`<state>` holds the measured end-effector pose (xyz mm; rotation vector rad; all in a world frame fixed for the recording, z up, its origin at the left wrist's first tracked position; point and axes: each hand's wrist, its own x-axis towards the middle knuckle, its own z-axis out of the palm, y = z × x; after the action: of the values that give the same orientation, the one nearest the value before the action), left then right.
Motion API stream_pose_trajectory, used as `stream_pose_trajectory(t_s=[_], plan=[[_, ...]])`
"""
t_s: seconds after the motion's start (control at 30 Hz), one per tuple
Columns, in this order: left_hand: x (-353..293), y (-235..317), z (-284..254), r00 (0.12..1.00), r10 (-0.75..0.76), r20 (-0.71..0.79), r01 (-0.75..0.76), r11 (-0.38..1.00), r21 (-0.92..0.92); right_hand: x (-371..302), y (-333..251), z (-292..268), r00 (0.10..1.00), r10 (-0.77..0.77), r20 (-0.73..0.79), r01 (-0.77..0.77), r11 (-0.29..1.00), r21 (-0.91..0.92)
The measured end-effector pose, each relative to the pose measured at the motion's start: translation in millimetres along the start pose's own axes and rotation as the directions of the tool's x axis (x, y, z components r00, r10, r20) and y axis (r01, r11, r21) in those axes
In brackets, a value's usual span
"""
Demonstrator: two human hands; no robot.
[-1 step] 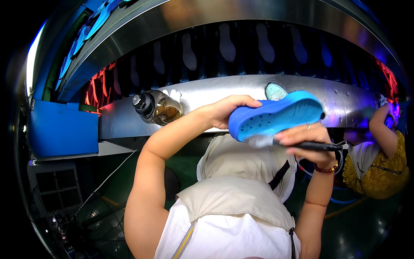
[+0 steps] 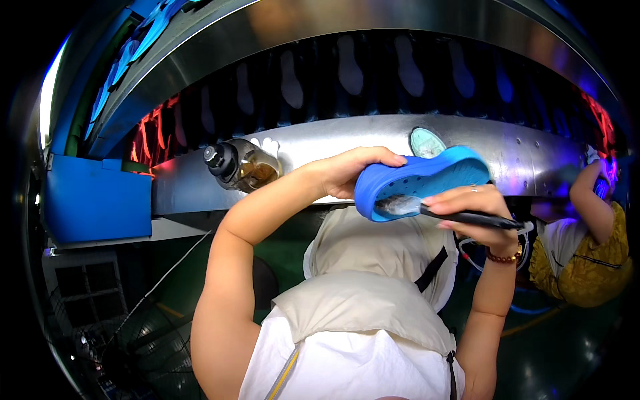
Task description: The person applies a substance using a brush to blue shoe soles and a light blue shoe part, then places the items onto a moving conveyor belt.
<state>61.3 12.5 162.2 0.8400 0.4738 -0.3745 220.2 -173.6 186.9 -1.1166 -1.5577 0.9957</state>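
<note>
My left hand (image 2: 347, 175) is raised and grips the left end of a bright blue shoe sole (image 2: 433, 175), held on its side in front of a steel ledge. My right hand (image 2: 475, 212) is closed around the dark handle of a small brush (image 2: 467, 217). The brush's pale bristles (image 2: 398, 205) touch the lower edge of the sole near its left end. A beaded bracelet sits on my right wrist.
A dark-capped bottle (image 2: 240, 165) lies on the steel ledge (image 2: 333, 143) beside a teal sole (image 2: 427, 141). Shoe-shaped pieces line the dark belt (image 2: 347, 70) above. A blue bin (image 2: 97, 200) is at left, a fan (image 2: 140, 347) lower left, and a person in yellow (image 2: 587, 263) at right.
</note>
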Motion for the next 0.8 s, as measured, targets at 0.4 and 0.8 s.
stream_pose_trajectory(t_s=[0.4,0.8], plan=[[-18,-2,-17,0.977,0.156,-0.142,-0.143,0.985,0.094,0,8,-9,0.996,0.003,0.085,0.008,0.991,-0.133],[7,-16,-56,0.876,0.461,-0.141,-0.477,0.786,-0.394,0,1,3,0.955,-0.004,-0.297,0.001,1.0,-0.01]])
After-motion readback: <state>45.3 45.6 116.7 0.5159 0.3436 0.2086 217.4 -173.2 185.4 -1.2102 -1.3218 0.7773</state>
